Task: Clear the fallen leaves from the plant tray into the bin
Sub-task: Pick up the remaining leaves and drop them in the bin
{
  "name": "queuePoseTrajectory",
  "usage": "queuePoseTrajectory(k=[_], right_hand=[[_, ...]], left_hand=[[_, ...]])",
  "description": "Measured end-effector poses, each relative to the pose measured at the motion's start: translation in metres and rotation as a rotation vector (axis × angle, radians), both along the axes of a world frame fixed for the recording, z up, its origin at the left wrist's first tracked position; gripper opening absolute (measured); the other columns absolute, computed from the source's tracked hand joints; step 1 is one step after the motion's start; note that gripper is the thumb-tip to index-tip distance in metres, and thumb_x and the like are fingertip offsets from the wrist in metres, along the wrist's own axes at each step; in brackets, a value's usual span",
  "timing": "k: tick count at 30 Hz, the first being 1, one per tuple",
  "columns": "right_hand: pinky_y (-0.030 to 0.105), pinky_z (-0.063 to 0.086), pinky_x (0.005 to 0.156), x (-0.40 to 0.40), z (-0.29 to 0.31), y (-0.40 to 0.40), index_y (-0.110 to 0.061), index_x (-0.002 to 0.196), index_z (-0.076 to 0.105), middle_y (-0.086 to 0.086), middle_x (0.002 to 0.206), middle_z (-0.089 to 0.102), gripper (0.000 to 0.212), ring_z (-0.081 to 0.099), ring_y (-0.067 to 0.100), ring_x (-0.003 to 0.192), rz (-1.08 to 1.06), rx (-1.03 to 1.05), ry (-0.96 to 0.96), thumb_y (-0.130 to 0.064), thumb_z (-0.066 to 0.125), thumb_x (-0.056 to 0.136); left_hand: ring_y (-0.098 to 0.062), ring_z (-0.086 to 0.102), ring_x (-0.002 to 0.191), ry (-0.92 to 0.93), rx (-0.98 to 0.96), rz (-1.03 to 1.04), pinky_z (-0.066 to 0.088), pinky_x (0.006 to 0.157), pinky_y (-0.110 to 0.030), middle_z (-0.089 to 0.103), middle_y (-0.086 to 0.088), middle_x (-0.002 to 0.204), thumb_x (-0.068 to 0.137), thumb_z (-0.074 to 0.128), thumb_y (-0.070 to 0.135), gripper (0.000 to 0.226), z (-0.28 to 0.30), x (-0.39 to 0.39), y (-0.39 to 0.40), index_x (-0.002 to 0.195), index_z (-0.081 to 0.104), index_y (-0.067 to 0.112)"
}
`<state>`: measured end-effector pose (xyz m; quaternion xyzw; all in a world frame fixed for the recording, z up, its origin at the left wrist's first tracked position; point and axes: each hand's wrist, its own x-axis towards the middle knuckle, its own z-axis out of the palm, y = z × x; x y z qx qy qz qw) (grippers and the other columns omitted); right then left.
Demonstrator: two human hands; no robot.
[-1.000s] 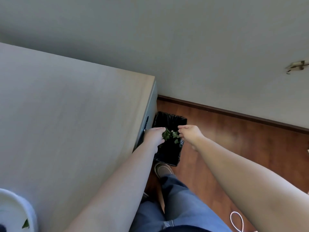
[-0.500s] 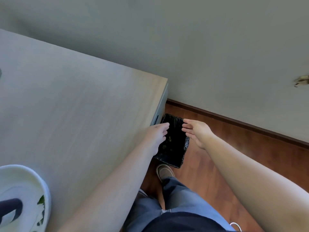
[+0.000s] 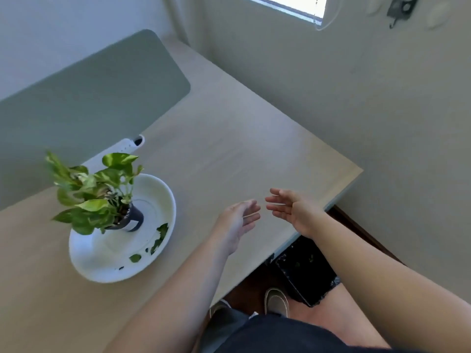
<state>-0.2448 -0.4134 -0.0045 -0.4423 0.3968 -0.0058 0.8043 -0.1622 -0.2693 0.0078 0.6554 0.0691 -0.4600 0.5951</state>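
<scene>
Both hands, left [image 3: 239,220] and right [image 3: 293,210], are held open and empty beside the tray [image 3: 163,189], where light, limp, easily torn leaves [image 3: 159,236] are best pinched gently together.

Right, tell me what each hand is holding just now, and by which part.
Nothing is held. The left hand and right hand are both open and empty above the table; leaves lie in the white tray.

Home room: desk [image 3: 229,138], window [image 3: 285,6], houseplant [image 3: 94,192]
</scene>
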Motion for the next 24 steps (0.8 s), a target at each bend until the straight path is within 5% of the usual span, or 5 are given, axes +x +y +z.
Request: queuePoseTrajectory(k=[13,17,24], right_hand=[[0.032,0.051,0.086,0.101,0.010,0.120,-0.011,0.118,0.063,0.011,0.109,0.068,0.028,0.064,0.024,0.095,0.547,-0.114,0.023,-0.015,0.043,0.098],[0.032,0.051,0.087,0.126,0.014,0.155,-0.016,0.118,0.066,0.008,0.109,0.068,0.028,0.062,0.020,0.090,0.768,-0.415,0.010,-0.016,0.050,0.095],[0.035,0.033,0.110,0.168,0.003,0.207,-0.025,0.141,0.047,0.000,0.147,0.042,0.047,0.045,0.027,0.130,1.257,-1.216,-0.063,-0.015,0.037,0.096]], left_hand=[[-0.017,0.066,0.093,-0.134,0.072,0.383,0.051,0.082,-0.028,0.069,-0.009,0.111,0.098,0.051,0.022,0.020,0.008,0.042,0.150,0.115,0.059,0.016],[-0.014,0.065,0.097,-0.370,0.391,0.316,0.052,0.084,-0.030,0.070,0.001,0.106,0.088,0.060,0.026,0.016,0.002,0.060,0.204,0.102,0.065,0.028],[-0.032,0.054,0.119,-0.701,0.895,-0.138,0.043,0.093,-0.033,0.056,-0.009,0.126,0.089,0.050,0.019,0.037,-0.022,0.105,0.287,0.125,0.061,0.013]])
